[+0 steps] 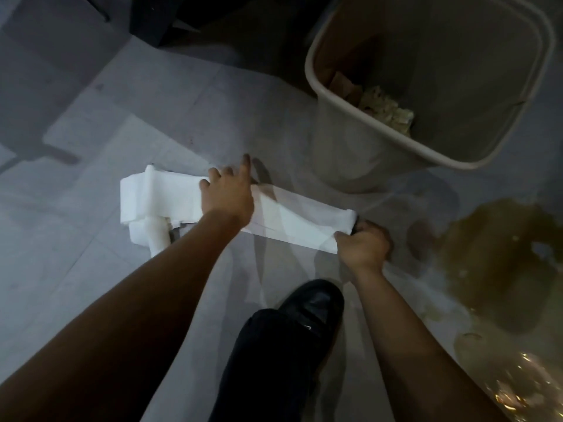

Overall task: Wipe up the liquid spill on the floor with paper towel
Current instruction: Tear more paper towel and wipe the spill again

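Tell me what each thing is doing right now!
Paper towel: partly unrolled, stretched between both hands.
Left hand: pressing flat on the towel.
Right hand: gripping the towel's end.
Spill: brownish puddle on the floor, not wiped yet.
Bin: open, some scraps inside.
Shoe: planted on the floor.

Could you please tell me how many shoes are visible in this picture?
1. A black shoe is at bottom centre on the floor, between the person's forearms, just left of the brown spill. The other foot is out of view.
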Action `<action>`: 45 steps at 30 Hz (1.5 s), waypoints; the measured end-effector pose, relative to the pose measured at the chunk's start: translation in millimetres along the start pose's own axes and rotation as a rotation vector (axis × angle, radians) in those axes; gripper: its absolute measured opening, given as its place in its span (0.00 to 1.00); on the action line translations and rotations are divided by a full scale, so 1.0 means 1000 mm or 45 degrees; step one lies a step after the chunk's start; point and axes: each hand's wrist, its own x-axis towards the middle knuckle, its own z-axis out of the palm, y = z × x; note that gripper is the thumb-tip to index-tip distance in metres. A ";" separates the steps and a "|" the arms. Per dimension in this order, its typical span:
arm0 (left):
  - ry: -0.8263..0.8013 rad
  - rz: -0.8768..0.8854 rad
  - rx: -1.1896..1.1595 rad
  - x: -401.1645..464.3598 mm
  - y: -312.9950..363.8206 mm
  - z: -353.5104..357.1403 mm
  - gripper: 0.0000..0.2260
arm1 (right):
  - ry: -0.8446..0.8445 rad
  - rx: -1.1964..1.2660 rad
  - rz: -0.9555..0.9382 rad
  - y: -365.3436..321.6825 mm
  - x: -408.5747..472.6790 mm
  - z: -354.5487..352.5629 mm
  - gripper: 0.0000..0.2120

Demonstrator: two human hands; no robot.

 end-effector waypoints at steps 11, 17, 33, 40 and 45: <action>-0.388 -0.130 -0.656 -0.015 -0.023 -0.021 0.10 | -0.217 0.762 0.196 0.037 0.032 -0.060 0.05; -0.149 -0.280 -0.560 -0.021 -0.018 0.004 0.07 | -0.012 0.493 -0.038 0.053 0.040 -0.086 0.07; 0.122 -0.254 -0.401 -0.026 -0.016 0.019 0.25 | 0.204 0.016 -0.016 0.083 0.033 -0.145 0.08; 0.353 -0.626 -0.728 -0.019 -0.085 0.000 0.23 | 0.406 -0.140 -0.086 0.074 0.016 -0.178 0.09; 0.370 -0.582 -0.781 -0.020 -0.087 -0.005 0.22 | 0.480 0.109 -0.309 0.018 -0.029 -0.137 0.08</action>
